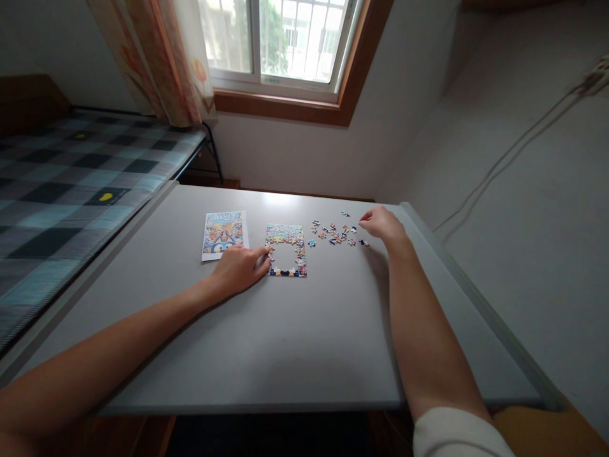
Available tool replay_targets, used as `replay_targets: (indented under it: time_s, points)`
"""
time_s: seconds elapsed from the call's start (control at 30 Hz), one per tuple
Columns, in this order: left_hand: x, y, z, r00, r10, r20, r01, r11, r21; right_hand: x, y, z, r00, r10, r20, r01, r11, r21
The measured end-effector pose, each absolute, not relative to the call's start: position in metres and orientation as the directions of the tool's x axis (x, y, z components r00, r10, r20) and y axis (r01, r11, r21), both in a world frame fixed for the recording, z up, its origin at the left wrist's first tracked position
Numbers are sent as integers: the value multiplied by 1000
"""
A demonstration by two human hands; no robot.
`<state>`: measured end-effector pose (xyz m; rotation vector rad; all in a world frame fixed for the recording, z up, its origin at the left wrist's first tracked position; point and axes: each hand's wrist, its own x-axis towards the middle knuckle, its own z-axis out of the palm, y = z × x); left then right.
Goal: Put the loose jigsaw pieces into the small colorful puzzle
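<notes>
Head view: bare table [295, 343] lies open nearer than the puzzle [285, 251]. Left hand [238, 270] rests at its left edge, fingers flat. Right of it, right hand [383, 223] narrows over loose pieces [333, 233]; any held piece is too small to tell.

- The person is wearing a white garment, of which only the right sleeve [454, 437] is showing, at the bottom edge of the view.
- That sleeve is sitting pushed up near the elbow, its hem forming a soft, rounded fold; the cloth is looking plain and smooth.
- The right forearm is running bare from the hem to the right hand [383, 223].
- The left arm is showing bare along its whole visible length, down to the left hand [238, 270].
- Finer detail on both hands is staying too small to tell.
</notes>
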<state>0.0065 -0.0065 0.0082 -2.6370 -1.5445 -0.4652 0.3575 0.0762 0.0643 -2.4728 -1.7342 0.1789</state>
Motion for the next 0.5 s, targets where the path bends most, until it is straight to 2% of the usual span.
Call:
replay_targets:
  time_s: [0.27,0.5]
  points:
    - [5,-6,7,455,847,277,857,-501,123,358,77,59,343,936,-82,918,-352,-184]
    - [6,-7,10,460,844,277,862,-499,88,356,79,54,305,949,-78,930,-314,-190]
